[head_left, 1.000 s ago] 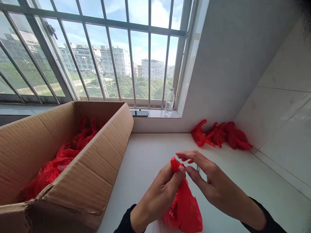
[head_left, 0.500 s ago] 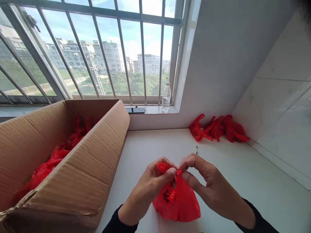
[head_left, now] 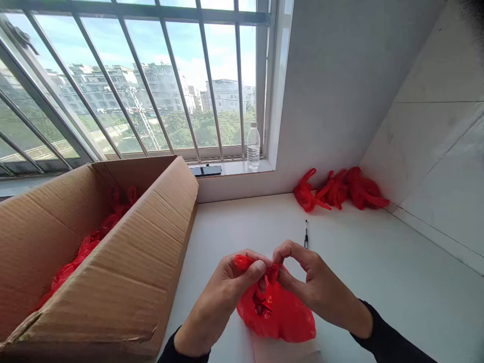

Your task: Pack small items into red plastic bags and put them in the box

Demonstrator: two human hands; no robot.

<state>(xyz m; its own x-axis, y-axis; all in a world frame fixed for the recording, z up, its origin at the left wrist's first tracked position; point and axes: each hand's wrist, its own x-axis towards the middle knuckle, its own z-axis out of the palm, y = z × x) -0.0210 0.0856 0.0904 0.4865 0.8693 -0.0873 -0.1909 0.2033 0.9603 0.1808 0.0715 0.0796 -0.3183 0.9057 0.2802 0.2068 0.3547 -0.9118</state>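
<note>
A red plastic bag (head_left: 287, 315) rests on the white tabletop in front of me, with small printed red packets showing through a gap near its top. My left hand (head_left: 236, 282) pinches the gathered top of the bag between thumb and fingers, a bit of red film poking up from the grip. On the other side, my right hand (head_left: 306, 275) pinches the same gathered neck with thumb and index finger. Both sets of fingertips nearly meet there. Just beyond my right hand lies a pen (head_left: 306, 234), its near end by my knuckles.
At left stands a large open cardboard box (head_left: 124, 267) holding red plastic bags (head_left: 88, 244). Several knotted red bags (head_left: 336, 190) sit against the far wall. A water bottle (head_left: 253, 146) and a phone (head_left: 206, 171) are on the sill (head_left: 234, 167) below the barred window.
My hands have shifted slightly left, still pinching the bag's top. The bag's opening shows more of the packets. The camera view has turned a little, and more of the pen shows.
</note>
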